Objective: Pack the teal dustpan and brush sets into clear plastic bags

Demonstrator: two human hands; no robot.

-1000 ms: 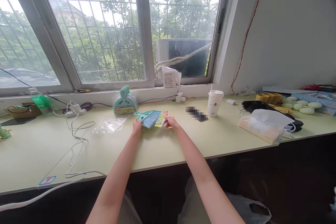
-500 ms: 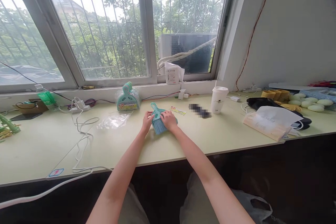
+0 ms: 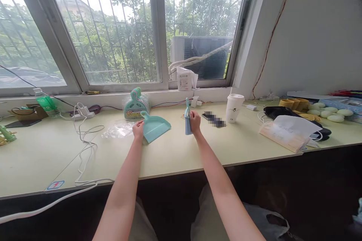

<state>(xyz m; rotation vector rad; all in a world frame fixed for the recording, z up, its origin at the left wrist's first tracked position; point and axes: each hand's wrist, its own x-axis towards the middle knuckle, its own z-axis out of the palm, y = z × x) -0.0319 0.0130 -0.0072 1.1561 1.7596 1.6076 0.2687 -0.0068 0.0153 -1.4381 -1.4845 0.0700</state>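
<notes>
Smooth teal plastic dustpan [image 3: 155, 127]; plastic brush [image 3: 187, 118] with blue bristles; matt pale table [image 3: 175, 154]; crinkly clear plastic bag [image 3: 117, 131].

Dustpan [image 3: 155, 127] lies left of brush [image 3: 187, 117], on table [image 3: 169, 154].

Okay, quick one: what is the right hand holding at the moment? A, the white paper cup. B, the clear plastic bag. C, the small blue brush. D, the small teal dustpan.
C: the right hand grips the small blue brush upright, while the left hand rests at the teal dustpan on the table.
</notes>
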